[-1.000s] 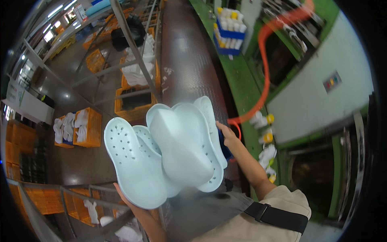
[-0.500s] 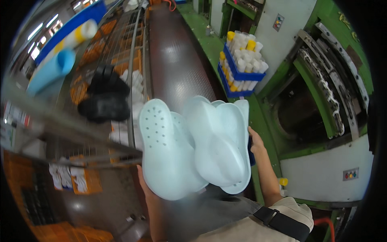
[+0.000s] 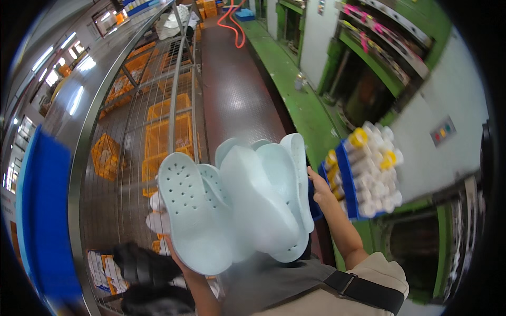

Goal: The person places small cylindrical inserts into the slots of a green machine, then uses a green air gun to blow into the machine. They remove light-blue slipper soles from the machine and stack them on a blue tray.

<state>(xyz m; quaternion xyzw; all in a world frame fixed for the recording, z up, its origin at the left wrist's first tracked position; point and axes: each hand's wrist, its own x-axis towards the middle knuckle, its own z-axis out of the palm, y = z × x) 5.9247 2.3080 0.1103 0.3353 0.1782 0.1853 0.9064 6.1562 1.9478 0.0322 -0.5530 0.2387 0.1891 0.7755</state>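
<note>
Between both hands I carry a load of pale blue foam insoles (image 3: 195, 210), curved, with small holes at one end. They stand on end and lean against each other. A bit of a dark blue bin (image 3: 314, 203) shows at their right side; the insoles hide the rest of it. My right hand (image 3: 320, 188) is closed at the load's right side, its fingertips partly hidden. My left hand (image 3: 179, 255) grips the left side, low beside the leftmost insole, with most of its fingers hidden behind it.
At left runs a metal wire rack (image 3: 174, 105) with orange crates (image 3: 168, 134) and black shoe-like items (image 3: 145, 266). A blue bin (image 3: 50, 210) stands far left. On the right are green machines (image 3: 363, 89) and a blue crate (image 3: 352, 179) of white and yellow tubes. A dark walkway (image 3: 232, 79) leads ahead.
The rack's black items and the crate of tubes have come nearer and lower in view as I move forward along the walkway. The insoles stay in my hands, now slightly further left in view.
</note>
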